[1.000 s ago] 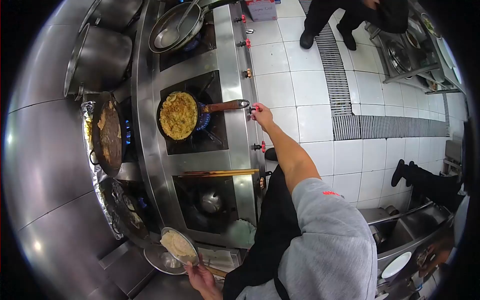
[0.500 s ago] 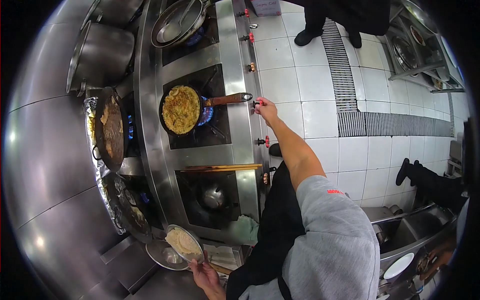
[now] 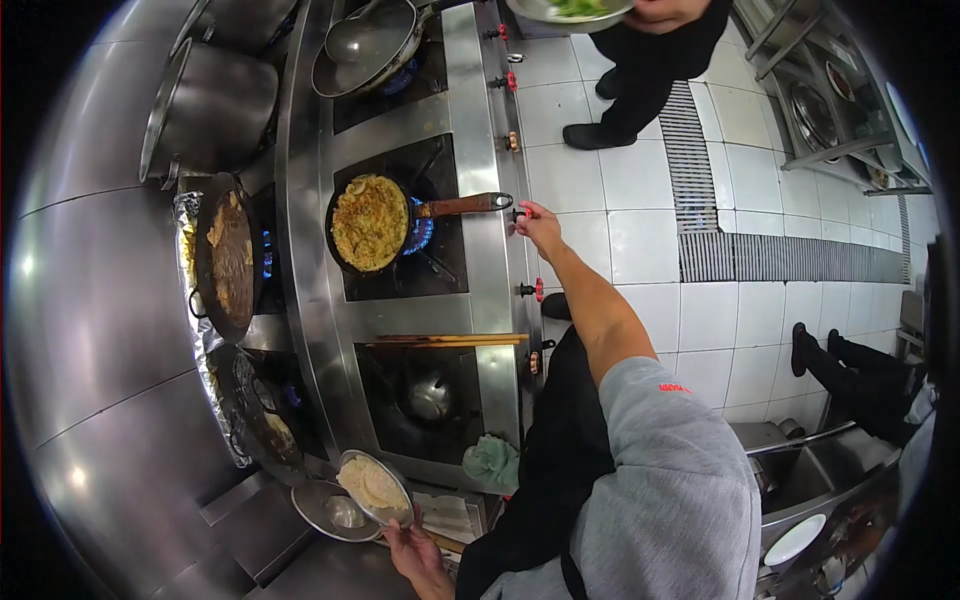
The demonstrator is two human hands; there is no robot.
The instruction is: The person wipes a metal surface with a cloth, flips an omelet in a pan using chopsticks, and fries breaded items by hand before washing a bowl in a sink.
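Observation:
My left hand (image 3: 415, 553), at the bottom, grips the rim of a metal bowl (image 3: 405, 505) holding pale, grainy food that looks like rice (image 3: 372, 483). My right hand (image 3: 541, 227) is stretched to the stove front, its fingers closed round a red burner knob (image 3: 524, 213). Just beyond that knob, a frying pan (image 3: 334, 242) with a brown handle sits over a blue flame. A flat, yellow-brown, omelette-like food (image 3: 370, 224) fills the pan. Below my bowl lies another metal pan or bowl (image 3: 320, 505), partly covered.
Wooden chopsticks (image 3: 450, 340) lie across the stove (image 3: 400, 316), near a green cloth (image 3: 491, 460). Two dark pans (image 3: 226, 262) stand along the back, beside a large pot (image 3: 215, 110). A wok with a ladle (image 3: 350, 40) is farther along. A co-worker's hand (image 3: 668, 12) holds a plate of greens (image 3: 575, 10).
A co-worker has come closer at the top, bringing a plate of greens into view. My view has shifted slightly. My hands keep their holds on the bowl and the knob.

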